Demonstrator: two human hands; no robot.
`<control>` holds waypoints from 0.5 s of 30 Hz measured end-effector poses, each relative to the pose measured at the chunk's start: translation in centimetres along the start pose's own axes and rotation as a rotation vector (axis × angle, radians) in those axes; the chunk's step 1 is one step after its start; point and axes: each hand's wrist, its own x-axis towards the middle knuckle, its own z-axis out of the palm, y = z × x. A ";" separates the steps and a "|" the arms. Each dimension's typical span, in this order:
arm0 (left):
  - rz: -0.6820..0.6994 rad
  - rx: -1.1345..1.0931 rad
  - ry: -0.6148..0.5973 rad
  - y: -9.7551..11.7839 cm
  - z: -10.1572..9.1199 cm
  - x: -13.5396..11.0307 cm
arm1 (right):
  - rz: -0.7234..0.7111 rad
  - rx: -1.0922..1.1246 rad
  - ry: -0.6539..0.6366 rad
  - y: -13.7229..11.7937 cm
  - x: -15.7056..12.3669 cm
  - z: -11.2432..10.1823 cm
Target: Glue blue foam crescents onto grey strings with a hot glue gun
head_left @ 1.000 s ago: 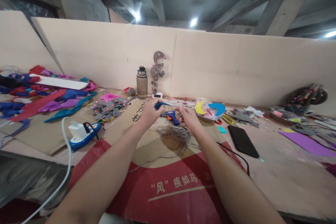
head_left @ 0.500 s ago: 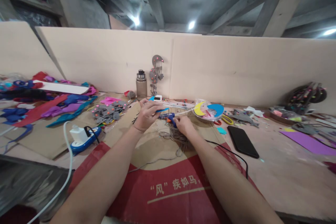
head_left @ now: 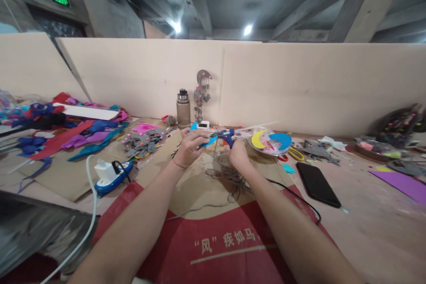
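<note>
My left hand (head_left: 190, 145) is closed on a thin blue crescent-shaped foam piece (head_left: 203, 140), held above the cardboard. Just to its right, my right hand (head_left: 238, 153) grips a blue hot glue gun (head_left: 225, 135), lifted off the table with its nozzle pointing left toward the foam piece. A white glue stick juts out behind the gun to the right. Under both hands lies a tangle of grey string (head_left: 229, 176). The gun's black cord (head_left: 293, 199) runs off along my right arm.
A red and brown cardboard sheet (head_left: 213, 239) covers the table front. A black phone (head_left: 318, 178) lies to the right, a plate of foam shapes (head_left: 272, 141) behind it. Power strip (head_left: 112, 172) and coloured foam strips (head_left: 76, 135) sit left; a bottle (head_left: 183, 108) stands at the back wall.
My right hand has picked the glue gun up off the table and brought it level with the blue foam piece. My left hand stays raised with the piece.
</note>
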 end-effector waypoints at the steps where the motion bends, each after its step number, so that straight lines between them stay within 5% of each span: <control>1: 0.008 0.003 0.004 -0.1 0.0 0.0 | 0.008 0.029 0.033 -0.1 0.1 -0.6; 6: 0.039 0.029 0.047 -0.7 0.4 -0.5 | 0.107 0.241 -0.023 -0.3 0.6 -3.0; 10: 0.002 0.063 0.042 -1.2 0.8 -0.8 | 0.049 0.517 -0.010 -1.0 -0.9 -4.2; 15: -0.068 0.083 0.017 -1.5 0.9 -1.0 | -0.064 0.680 -0.157 -2.7 -3.7 -5.6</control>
